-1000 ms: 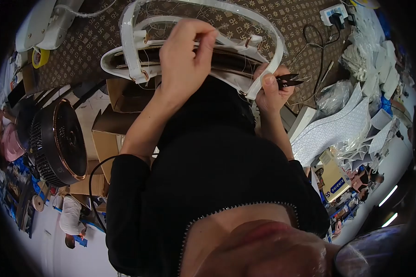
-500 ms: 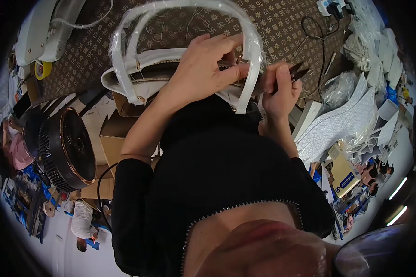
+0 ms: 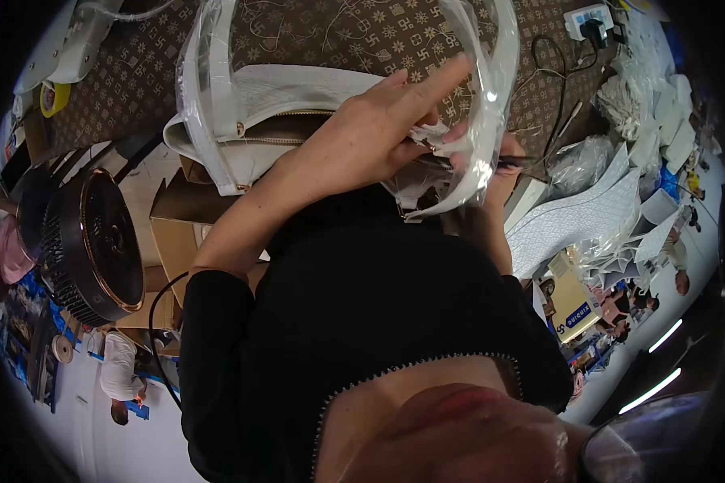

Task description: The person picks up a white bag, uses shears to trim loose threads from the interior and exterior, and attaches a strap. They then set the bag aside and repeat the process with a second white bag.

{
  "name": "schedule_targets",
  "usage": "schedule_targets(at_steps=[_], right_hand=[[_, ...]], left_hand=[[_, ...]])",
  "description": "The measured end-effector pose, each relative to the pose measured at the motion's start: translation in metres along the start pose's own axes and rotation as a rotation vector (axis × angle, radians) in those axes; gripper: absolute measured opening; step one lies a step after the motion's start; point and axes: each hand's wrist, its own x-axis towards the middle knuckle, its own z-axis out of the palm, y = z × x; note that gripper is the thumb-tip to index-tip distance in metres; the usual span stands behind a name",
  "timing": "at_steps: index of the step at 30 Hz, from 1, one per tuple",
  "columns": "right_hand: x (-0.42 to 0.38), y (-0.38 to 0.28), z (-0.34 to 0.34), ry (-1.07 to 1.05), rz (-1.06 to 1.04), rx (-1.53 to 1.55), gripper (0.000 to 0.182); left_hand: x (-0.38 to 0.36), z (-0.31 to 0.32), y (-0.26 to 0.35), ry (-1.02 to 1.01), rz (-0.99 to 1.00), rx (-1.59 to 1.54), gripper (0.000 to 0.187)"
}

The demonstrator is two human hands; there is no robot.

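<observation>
A white handbag (image 3: 306,80) lies on the patterned cloth in front of my body, its brass zip open. Clear plastic film covers its handles (image 3: 211,97). My left hand (image 3: 370,133) grips the bag's right end near the zip, thumb and lower fingers closed on the edge, index finger stretched out. Behind the right handle, my right hand (image 3: 498,171) is closed around small dark-bladed scissors (image 3: 514,163), close to that end of the bag. The film and handle partly hide its fingers, and the blade tips are hard to make out.
A black fan (image 3: 109,245) and an open cardboard box (image 3: 189,201) stand at left. Loose threads lie on the brown patterned cloth (image 3: 330,36). Right are a power socket (image 3: 588,22), plastic bags (image 3: 580,165) and white quilted sheets (image 3: 576,213). Other people work in the background.
The bag's right end and handle have turned and shifted right, and the handles now reach the top edge. My left hand has moved right; my right hand has come down behind the handle with the scissors.
</observation>
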Motion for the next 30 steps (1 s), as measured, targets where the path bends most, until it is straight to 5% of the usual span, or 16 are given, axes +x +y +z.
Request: schedule_targets(at_steps=[5,10,13,16,17,21,25,28,30], right_hand=[[-0.007,-0.005,-0.003,-0.060,-0.080,-0.096,0.022],[-0.016,-0.012,-0.012,-0.086,0.250,0.170,0.031],[-0.017,0.000,-0.021,-0.207,0.029,-0.136,0.022],[-0.010,-0.012,-0.010,-0.263,0.099,-0.038,0.016],[-0.007,-0.025,-0.002,-0.130,0.316,0.040,0.014],[-0.009,0.005,-0.015,-0.074,0.098,-0.008,0.014],[-0.005,0.000,-0.002,0.083,0.157,0.065,0.016],[-0.006,0.005,-0.004,0.144,0.160,0.139,0.016],[-0.008,0.007,-0.010,0.122,0.149,0.095,0.017]], left_hand=[[-0.008,0.001,-0.005,0.112,-0.028,0.122,0.079],[-0.013,0.009,-0.010,0.153,0.006,0.086,0.061],[-0.014,0.011,-0.015,0.207,0.083,0.075,0.056],[-0.014,0.010,-0.019,0.206,0.145,0.109,0.053],[-0.014,0.011,-0.021,0.212,0.158,0.103,0.051],[-0.008,0.004,-0.020,0.164,0.144,0.062,0.044],[-0.006,-0.010,-0.014,0.227,0.211,0.114,0.040],[-0.019,-0.014,0.004,0.286,0.133,0.173,0.030],[-0.026,-0.014,0.014,0.177,-0.341,-0.239,0.023]])
